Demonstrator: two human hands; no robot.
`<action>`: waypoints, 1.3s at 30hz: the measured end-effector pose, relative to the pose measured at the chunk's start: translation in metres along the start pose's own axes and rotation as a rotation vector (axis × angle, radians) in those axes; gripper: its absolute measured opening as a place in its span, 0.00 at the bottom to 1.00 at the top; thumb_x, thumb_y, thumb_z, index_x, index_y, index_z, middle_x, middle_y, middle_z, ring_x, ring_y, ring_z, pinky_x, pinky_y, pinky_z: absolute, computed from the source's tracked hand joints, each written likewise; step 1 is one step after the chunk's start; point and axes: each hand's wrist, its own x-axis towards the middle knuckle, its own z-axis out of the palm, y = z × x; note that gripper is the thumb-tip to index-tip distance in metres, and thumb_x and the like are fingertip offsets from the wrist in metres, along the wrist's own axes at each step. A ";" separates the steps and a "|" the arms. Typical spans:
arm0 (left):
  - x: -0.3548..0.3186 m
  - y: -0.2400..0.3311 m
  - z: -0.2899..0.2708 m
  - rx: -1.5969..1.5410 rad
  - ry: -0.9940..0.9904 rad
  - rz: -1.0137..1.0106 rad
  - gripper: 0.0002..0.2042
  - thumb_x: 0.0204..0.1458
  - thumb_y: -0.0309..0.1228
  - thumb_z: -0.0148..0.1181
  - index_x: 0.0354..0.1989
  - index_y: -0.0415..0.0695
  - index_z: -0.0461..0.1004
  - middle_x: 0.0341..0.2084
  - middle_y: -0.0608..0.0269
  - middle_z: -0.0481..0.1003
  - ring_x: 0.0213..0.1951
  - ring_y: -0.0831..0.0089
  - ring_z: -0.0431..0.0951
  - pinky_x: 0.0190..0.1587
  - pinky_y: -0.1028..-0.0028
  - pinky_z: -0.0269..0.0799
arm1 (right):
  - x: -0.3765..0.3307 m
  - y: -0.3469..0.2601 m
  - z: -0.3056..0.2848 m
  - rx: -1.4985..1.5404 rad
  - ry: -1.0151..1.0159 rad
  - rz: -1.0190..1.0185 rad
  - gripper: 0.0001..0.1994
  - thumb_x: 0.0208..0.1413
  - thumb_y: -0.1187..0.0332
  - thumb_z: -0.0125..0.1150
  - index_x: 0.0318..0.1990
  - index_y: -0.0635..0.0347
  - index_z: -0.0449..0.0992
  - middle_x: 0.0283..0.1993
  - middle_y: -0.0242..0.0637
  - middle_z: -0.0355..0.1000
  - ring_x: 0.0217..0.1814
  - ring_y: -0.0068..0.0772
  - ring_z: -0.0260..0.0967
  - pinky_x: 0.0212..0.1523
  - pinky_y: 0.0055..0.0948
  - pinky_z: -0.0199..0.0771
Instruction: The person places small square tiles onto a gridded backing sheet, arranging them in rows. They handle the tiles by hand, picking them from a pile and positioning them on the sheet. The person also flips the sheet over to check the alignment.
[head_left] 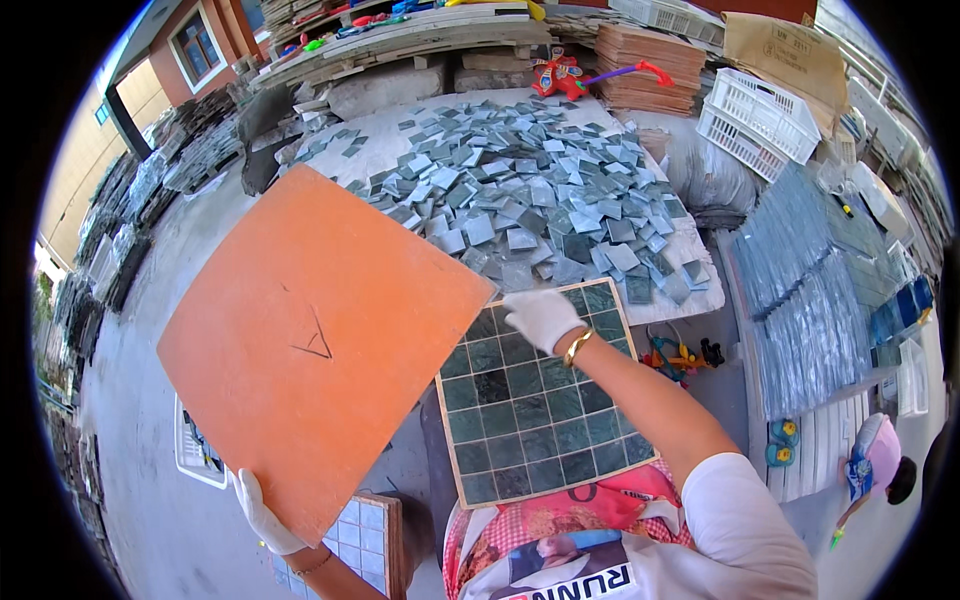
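A large orange board point(310, 350) with a dark hand-drawn mark stands tilted at the left. My left hand point(265, 515), in a white glove, grips its lower edge. My right hand point(543, 318), also gloved, is over the upper part of a grid of dark green square tiles point(530, 415), close to the board's right corner. Its fingers are drawn together; whether they pinch anything is hidden. Pale lines separate the tiles, and a light frame borders the grid. The grid lies in front of my body. Beyond it, many loose grey-green tiles point(520, 200) are heaped on a pale table point(690, 240).
A stack of blue-grey tile sheets point(345, 545) stands low at the left, near a white basket point(200, 450). At right are wrapped tile stacks point(815, 320), white crates point(760, 120) and a small child point(875, 460). A red toy point(560, 75) sits at the table's far edge.
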 end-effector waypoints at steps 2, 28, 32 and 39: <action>-0.003 -0.002 0.000 -0.052 -0.019 -0.033 0.27 0.58 0.40 0.54 0.61 0.34 0.60 0.54 0.53 0.68 0.52 0.62 0.71 0.53 0.66 0.70 | 0.002 0.024 0.011 0.044 0.328 -0.168 0.13 0.56 0.58 0.52 0.43 0.54 0.73 0.46 0.40 0.73 0.50 0.39 0.71 0.48 0.37 0.71; -0.075 -0.149 0.028 0.260 -0.803 -0.448 0.23 0.57 0.43 0.58 0.50 0.33 0.69 0.44 0.64 0.74 0.46 0.78 0.70 0.49 0.74 0.67 | -0.301 0.045 0.018 0.723 0.457 0.557 0.11 0.55 0.64 0.53 0.33 0.66 0.70 0.26 0.50 0.68 0.28 0.49 0.68 0.30 0.39 0.66; -0.075 -0.173 0.022 0.283 -0.814 -0.482 0.19 0.59 0.38 0.55 0.50 0.33 0.69 0.44 0.63 0.74 0.45 0.77 0.70 0.49 0.74 0.67 | -0.310 0.043 0.040 0.720 0.480 0.631 0.12 0.54 0.62 0.54 0.32 0.65 0.70 0.26 0.51 0.68 0.29 0.52 0.69 0.30 0.40 0.67; -0.050 -0.198 0.017 1.119 -0.793 0.019 0.20 0.58 0.45 0.52 0.27 0.36 0.71 0.26 0.40 0.75 0.31 0.49 0.77 0.35 0.60 0.72 | -0.283 0.059 0.059 0.471 0.421 0.546 0.16 0.56 0.57 0.54 0.29 0.62 0.68 0.25 0.55 0.70 0.28 0.62 0.69 0.28 0.52 0.66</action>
